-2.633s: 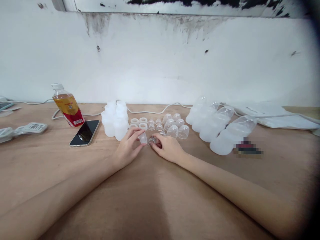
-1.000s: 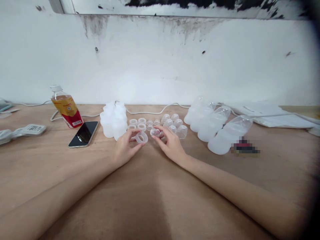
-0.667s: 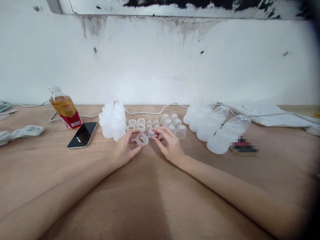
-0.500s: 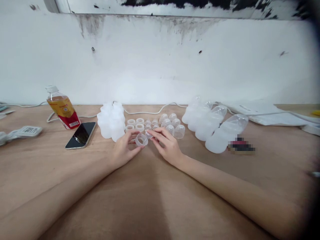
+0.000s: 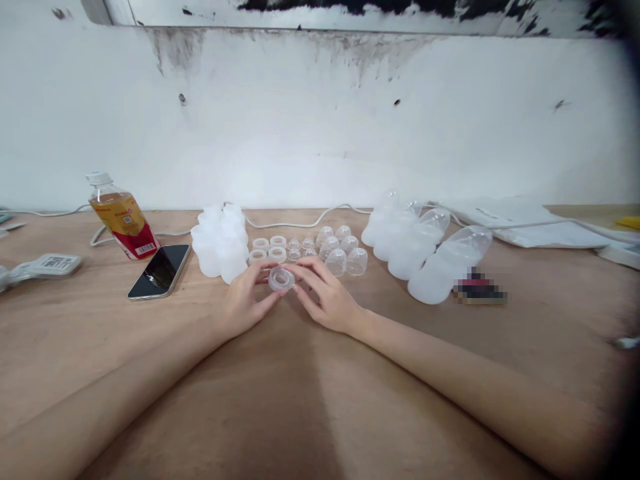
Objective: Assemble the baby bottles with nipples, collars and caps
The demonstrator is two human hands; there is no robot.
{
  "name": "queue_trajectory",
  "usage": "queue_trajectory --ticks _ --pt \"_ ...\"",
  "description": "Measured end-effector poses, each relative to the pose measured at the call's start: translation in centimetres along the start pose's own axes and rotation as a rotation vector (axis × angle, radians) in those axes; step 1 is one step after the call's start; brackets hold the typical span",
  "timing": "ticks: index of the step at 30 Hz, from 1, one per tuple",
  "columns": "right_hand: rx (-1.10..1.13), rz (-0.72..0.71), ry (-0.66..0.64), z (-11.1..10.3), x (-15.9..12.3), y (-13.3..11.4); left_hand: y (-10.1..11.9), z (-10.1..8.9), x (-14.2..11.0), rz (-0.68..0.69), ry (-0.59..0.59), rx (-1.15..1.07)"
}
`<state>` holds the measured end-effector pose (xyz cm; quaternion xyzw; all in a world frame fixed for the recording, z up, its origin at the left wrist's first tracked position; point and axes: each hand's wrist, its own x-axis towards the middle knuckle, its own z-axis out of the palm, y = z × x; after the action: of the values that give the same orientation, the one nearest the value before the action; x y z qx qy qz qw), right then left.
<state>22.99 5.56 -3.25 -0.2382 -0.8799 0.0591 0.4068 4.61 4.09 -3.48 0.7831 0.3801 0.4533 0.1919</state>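
Both hands meet at the middle of the wooden table [image 5: 300, 400] around one translucent plastic ring [image 5: 281, 279]. My left hand [image 5: 247, 300] pinches its left side. My right hand [image 5: 325, 293] has its fingers curled on the ring's right side and top. Just behind them lie white rings [image 5: 270, 248], small clear nipples [image 5: 300, 248] and several clear dome caps [image 5: 345, 257]. A cluster of white bottles [image 5: 220, 243] stands to the left.
Assembled bottles with clear caps [image 5: 430, 253] lie at the right, beside a blurred dark object [image 5: 479, 291]. A phone [image 5: 159, 270] and a drink bottle [image 5: 120, 217] lie at the left. A white cable [image 5: 310, 220] runs along the wall. White packets [image 5: 530, 223] lie far right.
My right hand brought a small clear nipple from the row to the ring in my left hand. Both hands now press together on the ring, and the nipple no longer shows apart from it.
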Motion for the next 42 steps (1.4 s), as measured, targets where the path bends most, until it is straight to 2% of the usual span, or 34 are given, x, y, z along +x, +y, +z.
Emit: queue_trajectory --ticks 3,6,9,13,15,18,22,31,37,42 --pt "0.166 0.243 0.016 0.0 0.3 0.0 0.2 -0.2 0.0 0.055 -0.015 0.026" --pt "0.423 0.477 -0.078 0.1 0.6 0.0 0.5 -0.5 0.0 0.147 -0.032 0.091" --pt "0.604 0.58 -0.166 0.1 0.8 -0.2 0.7 -0.7 0.1 0.19 -0.046 0.132" --pt "0.593 0.634 -0.121 0.1 0.8 -0.7 0.8 -0.6 0.2 0.137 -0.101 0.16" --pt "0.511 0.615 -0.097 0.1 0.7 -0.9 0.9 -0.4 0.2 0.07 -0.109 0.171" --pt "0.336 0.484 -0.088 0.2 0.5 -1.1 0.9 -0.2 0.2 -0.019 -0.108 0.192" --pt "0.176 0.351 -0.096 0.3 0.4 -1.0 0.7 -0.1 0.2 -0.035 -0.127 0.234" --pt "0.1 0.303 -0.144 0.6 0.5 -0.9 0.5 -0.1 0.2 -0.032 -0.113 0.3" --pt "0.127 0.349 -0.131 0.6 0.5 -1.1 0.7 -0.1 0.2 -0.05 -0.103 0.249" --pt "0.091 0.293 -0.162 0.6 0.6 -1.1 0.5 0.1 0.1 -0.014 -0.115 0.297"
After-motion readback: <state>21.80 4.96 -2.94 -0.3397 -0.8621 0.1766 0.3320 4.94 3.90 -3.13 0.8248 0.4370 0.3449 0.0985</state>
